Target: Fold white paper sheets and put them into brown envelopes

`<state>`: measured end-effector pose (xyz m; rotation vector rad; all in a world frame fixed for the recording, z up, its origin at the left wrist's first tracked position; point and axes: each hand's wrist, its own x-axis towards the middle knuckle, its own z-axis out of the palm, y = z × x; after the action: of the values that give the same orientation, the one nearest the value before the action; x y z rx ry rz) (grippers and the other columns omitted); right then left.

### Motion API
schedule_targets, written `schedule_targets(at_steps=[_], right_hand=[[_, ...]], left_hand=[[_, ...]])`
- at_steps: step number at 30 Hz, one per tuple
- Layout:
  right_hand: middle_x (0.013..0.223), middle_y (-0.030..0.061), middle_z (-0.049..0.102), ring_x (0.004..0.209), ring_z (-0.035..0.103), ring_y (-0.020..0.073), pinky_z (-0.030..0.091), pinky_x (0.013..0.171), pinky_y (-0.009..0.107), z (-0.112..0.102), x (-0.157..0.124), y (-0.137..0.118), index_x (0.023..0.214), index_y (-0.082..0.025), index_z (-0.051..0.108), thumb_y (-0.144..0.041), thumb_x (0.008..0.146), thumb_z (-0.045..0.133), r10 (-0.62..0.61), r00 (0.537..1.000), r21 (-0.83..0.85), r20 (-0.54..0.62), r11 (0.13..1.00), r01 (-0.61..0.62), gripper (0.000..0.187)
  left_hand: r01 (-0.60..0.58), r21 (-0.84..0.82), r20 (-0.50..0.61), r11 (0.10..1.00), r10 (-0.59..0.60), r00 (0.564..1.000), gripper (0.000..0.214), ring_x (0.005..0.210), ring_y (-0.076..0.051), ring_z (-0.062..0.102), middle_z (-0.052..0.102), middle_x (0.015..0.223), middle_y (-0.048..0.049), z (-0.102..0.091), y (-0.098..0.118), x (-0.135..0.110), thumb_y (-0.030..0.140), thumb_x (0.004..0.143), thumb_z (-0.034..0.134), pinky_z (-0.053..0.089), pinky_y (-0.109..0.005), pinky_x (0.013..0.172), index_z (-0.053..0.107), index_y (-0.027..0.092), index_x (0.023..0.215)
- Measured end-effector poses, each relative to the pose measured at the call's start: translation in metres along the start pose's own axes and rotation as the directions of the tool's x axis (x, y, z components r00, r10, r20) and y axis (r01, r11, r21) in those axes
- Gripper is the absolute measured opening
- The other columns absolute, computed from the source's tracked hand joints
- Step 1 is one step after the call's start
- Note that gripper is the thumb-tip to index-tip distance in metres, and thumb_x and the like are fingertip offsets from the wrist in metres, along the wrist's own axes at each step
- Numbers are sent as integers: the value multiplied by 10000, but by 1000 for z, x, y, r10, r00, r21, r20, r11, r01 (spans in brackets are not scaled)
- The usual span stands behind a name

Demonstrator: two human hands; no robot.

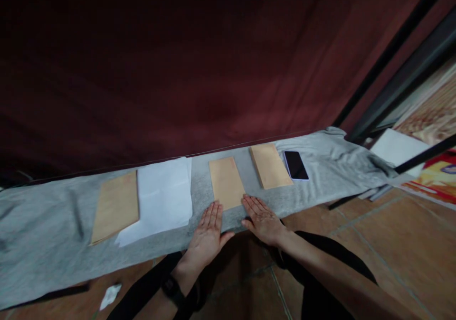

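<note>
A single brown paper envelope [227, 180] lies flat on the grey cloth in front of me. My left hand [208, 232] rests palm down, fingers stretched out, with its fingertips at the envelope's near left corner. At the near right corner, my right hand [262, 219] lies flat too, its fingers straight and just touching the edge. Neither hand grips anything. Right of this envelope is a thick stack of brown envelopes [272, 166]. To the left lie white paper sheets [164, 194], with another pile of brown envelopes [117, 207] partly over their left edge.
The grey cloth [46, 234] covers a long narrow surface. A phone [296, 165] with a dark screen lies right of the stack. Behind hangs a dark red curtain [199, 82]. Black metal bars [392, 54] stand at right. A crumpled white scrap [110, 295] is on the tiled floor.
</note>
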<state>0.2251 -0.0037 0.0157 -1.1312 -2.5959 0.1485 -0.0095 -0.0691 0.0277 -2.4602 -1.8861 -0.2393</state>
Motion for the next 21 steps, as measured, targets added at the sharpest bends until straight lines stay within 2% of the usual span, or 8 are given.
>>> schedule_targets(at_steps=[3,7,12,15,18,21], right_hand=[[1580,181,366,1470,341,289,294,1216,487,-1,1,-2,1533,-72,375,-432,1001,521,39,999,11,5,999,-39,659],[1547,198,417,1457,362,309,294,1211,523,-6,12,-10,1500,-72,439,-436,1032,456,100,994,45,-38,994,-99,593],[1595,134,357,1491,300,237,287,1225,449,-6,25,-21,1546,-113,360,-416,1065,393,-29,998,86,-53,996,34,570],[1593,140,356,1489,305,235,289,1227,435,2,23,-21,1541,-105,366,-434,1046,453,-55,997,67,-52,996,59,601],[1604,136,327,1495,289,234,283,1231,427,12,19,-18,1554,-112,339,-432,1024,507,-73,994,43,-81,996,77,641],[1605,128,325,1498,283,235,279,1234,429,21,17,-16,1561,-109,321,-440,1028,493,-79,991,38,-108,996,83,651]], left_hand=[[7,2,-8,1000,-7,1000,799,1462,-331,372,421,1553,-223,-3,-2,-1,645,943,381,370,-481,1187,419,61,1487],[14,26,-21,1000,-14,1000,758,1399,-341,468,510,1489,-226,-9,0,6,640,955,342,422,-485,1141,514,64,1416],[65,47,-60,997,-62,996,625,1274,-340,583,643,1351,-190,-13,4,19,576,985,326,471,-495,1071,642,124,1279],[77,22,-81,997,-75,994,558,1218,-332,617,678,1292,-179,-13,2,22,500,1007,319,490,-503,1036,668,132,1237],[42,-16,-103,999,-44,994,519,1248,-279,605,657,1343,-147,-12,-6,25,404,1031,288,478,-470,1068,610,124,1327],[-113,-57,-74,992,109,991,539,1425,-214,438,475,1551,-86,-10,-14,37,396,1038,300,394,-420,1167,393,171,1519]])
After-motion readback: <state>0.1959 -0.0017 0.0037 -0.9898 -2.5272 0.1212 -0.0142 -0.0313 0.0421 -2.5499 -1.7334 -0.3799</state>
